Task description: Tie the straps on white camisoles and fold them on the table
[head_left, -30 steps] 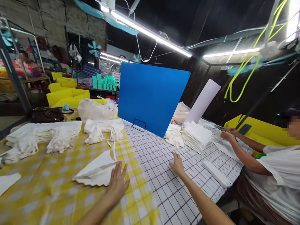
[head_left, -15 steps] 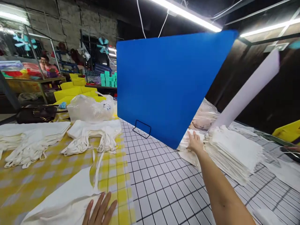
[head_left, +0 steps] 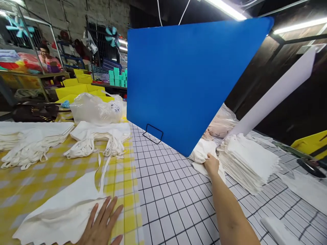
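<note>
My left hand (head_left: 100, 223) lies flat with its fingers spread on a white cloth piece with thin straps (head_left: 61, 207), on the yellow checked tablecloth (head_left: 125, 200). Out to the right, my right hand (head_left: 212, 165) is closed on a bunched white cloth (head_left: 204, 151) beside the lower corner of a big blue board (head_left: 189, 85). That cloth rests on the white grid-patterned tablecloth (head_left: 168, 194). Just right of my hand sits a thick stack of white cloth pieces (head_left: 251, 160). My right fingertips are partly hidden.
Stacks of white strapped cloth (head_left: 102, 131) lie at the left, before a clear plastic bag (head_left: 94, 109) and a dark handbag (head_left: 35, 111). A black wire stand (head_left: 153, 133) is at the board's foot. A white roll (head_left: 276, 92) leans behind the stack. A person (head_left: 48, 59) sits far left.
My right hand has gone from open fingers over the white cloth to closed on it, and the cloth is bunched up. My left hand stays flat. The view has shifted slightly.
</note>
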Action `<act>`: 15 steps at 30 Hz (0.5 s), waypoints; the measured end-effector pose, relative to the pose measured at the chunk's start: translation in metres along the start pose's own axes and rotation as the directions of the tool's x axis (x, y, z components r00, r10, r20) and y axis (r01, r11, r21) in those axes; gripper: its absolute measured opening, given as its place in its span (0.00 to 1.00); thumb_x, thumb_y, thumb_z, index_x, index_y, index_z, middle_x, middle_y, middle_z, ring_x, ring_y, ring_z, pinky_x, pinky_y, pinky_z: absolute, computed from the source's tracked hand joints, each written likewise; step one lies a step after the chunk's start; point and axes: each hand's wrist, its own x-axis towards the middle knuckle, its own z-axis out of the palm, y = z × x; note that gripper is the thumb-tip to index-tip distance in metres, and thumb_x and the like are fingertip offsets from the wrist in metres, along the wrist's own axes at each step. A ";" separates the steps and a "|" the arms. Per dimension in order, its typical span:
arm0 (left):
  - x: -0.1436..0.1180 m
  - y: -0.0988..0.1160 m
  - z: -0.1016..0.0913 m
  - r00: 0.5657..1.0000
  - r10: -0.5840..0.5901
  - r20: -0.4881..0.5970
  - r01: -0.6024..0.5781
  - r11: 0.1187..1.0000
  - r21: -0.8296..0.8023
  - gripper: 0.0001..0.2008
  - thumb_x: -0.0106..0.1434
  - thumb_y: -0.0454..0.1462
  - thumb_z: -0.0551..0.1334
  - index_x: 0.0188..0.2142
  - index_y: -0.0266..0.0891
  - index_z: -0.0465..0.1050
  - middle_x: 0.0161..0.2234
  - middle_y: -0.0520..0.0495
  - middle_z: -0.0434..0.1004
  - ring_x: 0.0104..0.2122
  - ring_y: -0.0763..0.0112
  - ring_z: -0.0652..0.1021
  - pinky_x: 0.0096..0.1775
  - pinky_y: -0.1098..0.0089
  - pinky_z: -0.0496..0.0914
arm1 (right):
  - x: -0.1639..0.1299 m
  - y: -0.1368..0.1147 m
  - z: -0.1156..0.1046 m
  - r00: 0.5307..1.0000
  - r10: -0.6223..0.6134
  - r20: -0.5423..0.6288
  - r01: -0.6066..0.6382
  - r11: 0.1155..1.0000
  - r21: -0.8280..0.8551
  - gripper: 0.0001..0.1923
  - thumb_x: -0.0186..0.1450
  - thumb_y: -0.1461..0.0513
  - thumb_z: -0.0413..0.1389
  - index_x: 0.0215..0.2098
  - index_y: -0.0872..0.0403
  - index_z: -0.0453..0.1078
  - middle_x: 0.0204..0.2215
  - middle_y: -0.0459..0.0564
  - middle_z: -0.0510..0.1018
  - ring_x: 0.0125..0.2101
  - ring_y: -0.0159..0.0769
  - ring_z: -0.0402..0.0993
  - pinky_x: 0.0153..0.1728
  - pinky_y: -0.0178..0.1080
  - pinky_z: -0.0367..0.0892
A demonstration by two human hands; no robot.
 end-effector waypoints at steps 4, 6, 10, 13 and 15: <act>0.001 0.002 0.003 1.000 -0.010 -0.026 0.009 1.000 -0.020 0.26 0.59 0.50 0.51 0.57 0.52 0.59 0.59 0.50 0.58 0.57 0.57 0.61 0.57 0.54 0.52 | -0.048 0.007 -0.023 0.992 0.039 -0.120 -0.026 0.994 0.108 0.07 0.50 0.61 0.48 0.17 0.52 0.54 0.14 0.42 0.58 0.20 0.31 0.51 0.23 0.34 0.48; 0.003 0.005 0.000 1.000 -0.024 -0.019 0.023 0.999 -0.039 0.25 0.60 0.50 0.51 0.56 0.49 0.61 0.59 0.48 0.59 0.57 0.57 0.61 0.57 0.53 0.50 | -0.076 0.012 -0.040 0.980 0.064 -0.186 -0.031 0.984 0.174 0.08 0.50 0.60 0.47 0.17 0.51 0.50 0.14 0.40 0.54 0.20 0.30 0.49 0.23 0.34 0.47; 0.008 0.012 -0.011 0.995 -0.075 0.064 0.081 0.992 -0.095 0.25 0.59 0.49 0.51 0.55 0.45 0.64 0.58 0.45 0.59 0.58 0.55 0.59 0.57 0.51 0.49 | -0.136 0.022 -0.079 0.956 0.117 -0.270 -0.030 0.952 0.303 0.09 0.49 0.59 0.45 0.19 0.51 0.46 0.15 0.39 0.48 0.20 0.29 0.47 0.24 0.33 0.48; 0.012 0.016 -0.019 0.989 -0.099 0.107 0.112 0.985 -0.129 0.25 0.59 0.47 0.51 0.54 0.41 0.65 0.58 0.42 0.59 0.59 0.54 0.57 0.58 0.50 0.48 | -0.182 0.026 -0.107 0.946 0.142 -0.290 -0.019 0.920 0.391 0.09 0.48 0.59 0.45 0.19 0.51 0.45 0.16 0.39 0.47 0.20 0.29 0.47 0.23 0.33 0.49; 0.014 0.016 -0.024 0.989 -0.102 0.111 0.119 0.980 -0.160 0.25 0.58 0.45 0.52 0.54 0.38 0.65 0.58 0.40 0.59 0.59 0.53 0.56 0.58 0.50 0.47 | -0.212 0.025 -0.121 0.945 0.150 -0.291 -0.006 0.897 0.442 0.09 0.48 0.59 0.45 0.19 0.51 0.45 0.17 0.39 0.48 0.20 0.28 0.47 0.22 0.32 0.48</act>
